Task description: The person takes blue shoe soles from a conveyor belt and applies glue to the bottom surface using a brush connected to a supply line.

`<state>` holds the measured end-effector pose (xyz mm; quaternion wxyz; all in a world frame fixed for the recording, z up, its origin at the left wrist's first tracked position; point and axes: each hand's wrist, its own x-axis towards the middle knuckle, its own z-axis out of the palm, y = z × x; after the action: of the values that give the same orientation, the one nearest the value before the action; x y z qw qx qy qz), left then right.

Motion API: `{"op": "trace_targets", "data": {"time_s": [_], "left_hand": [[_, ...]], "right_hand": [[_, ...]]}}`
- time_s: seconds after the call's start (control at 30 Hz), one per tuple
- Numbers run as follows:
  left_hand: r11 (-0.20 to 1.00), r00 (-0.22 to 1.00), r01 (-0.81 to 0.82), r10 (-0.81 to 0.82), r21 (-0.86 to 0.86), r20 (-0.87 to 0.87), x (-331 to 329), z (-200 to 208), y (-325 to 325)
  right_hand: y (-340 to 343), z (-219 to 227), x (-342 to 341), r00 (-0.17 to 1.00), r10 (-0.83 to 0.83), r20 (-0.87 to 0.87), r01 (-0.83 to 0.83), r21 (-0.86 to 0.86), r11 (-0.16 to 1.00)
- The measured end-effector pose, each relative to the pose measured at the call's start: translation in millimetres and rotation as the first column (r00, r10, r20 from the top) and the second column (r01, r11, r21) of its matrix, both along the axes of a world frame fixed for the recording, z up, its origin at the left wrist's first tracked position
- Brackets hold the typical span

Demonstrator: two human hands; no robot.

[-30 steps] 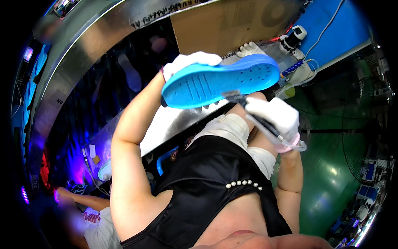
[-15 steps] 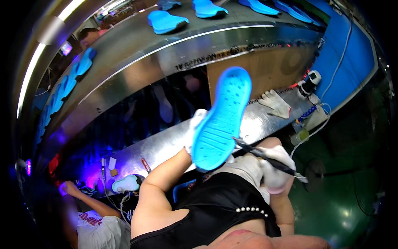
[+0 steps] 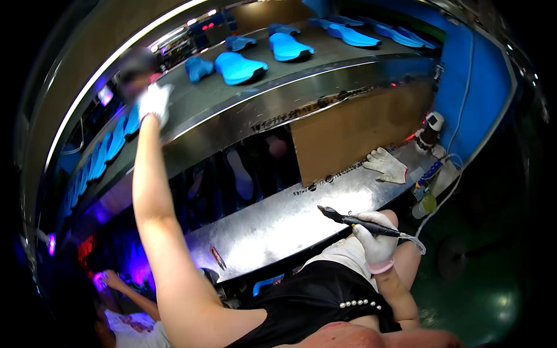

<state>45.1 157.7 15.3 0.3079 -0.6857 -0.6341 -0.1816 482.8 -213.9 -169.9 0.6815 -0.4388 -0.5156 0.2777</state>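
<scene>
My left hand point(image 3: 154, 105), in a white glove, reaches far out over the left part of the grey conveyor belt point(image 3: 180, 101). Its fingers are smeared by motion and show no clear grip. Right beside it, at the end of a row, lies a blue shoe sole point(image 3: 132, 123); whether the two touch I cannot tell. Low at the right, my gloved right hand point(image 3: 377, 240) is closed round a slim black hand tool with a cord point(image 3: 348, 220). The tool's dark tip points left, above the metal ledge point(image 3: 278, 223).
Several blue soles point(image 3: 241, 68) lie along the belt. On the ledge are a loose white glove point(image 3: 387, 165), a red-handled cutter point(image 3: 218, 258) and a brown cardboard sheet point(image 3: 360, 130) behind. Another person's arm point(image 3: 130, 293) is at lower left. A green-capped bottle point(image 3: 425, 206) stands at right.
My left hand has moved from the middle, where it held a blue sole before me, up and left to the belt. The right hand keeps the tool, which no longer touches the sole.
</scene>
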Motion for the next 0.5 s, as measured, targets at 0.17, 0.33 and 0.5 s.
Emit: {"op": "trace_targets", "data": {"time_s": [0.17, 0.33, 0.5], "left_hand": [[0.874, 0.871, -0.473, 0.483, -0.109, 0.094, -98, -16, -33], [0.911, 0.876, -0.389, 0.413, -0.138, 0.25, -25, 1, -45], [0.998, 0.649, 0.033, 0.014, -0.046, 0.761, 10, -11, -129]], "right_hand": [[1, -9, 3, 0.966, 0.057, -0.252, -0.112, -0.211, 0.971], [15, -24, 9, 0.947, 0.039, -0.318, -0.085, -0.131, 0.988], [10, -19, 16, 0.935, -0.096, -0.341, 0.003, -0.265, 0.964]]}}
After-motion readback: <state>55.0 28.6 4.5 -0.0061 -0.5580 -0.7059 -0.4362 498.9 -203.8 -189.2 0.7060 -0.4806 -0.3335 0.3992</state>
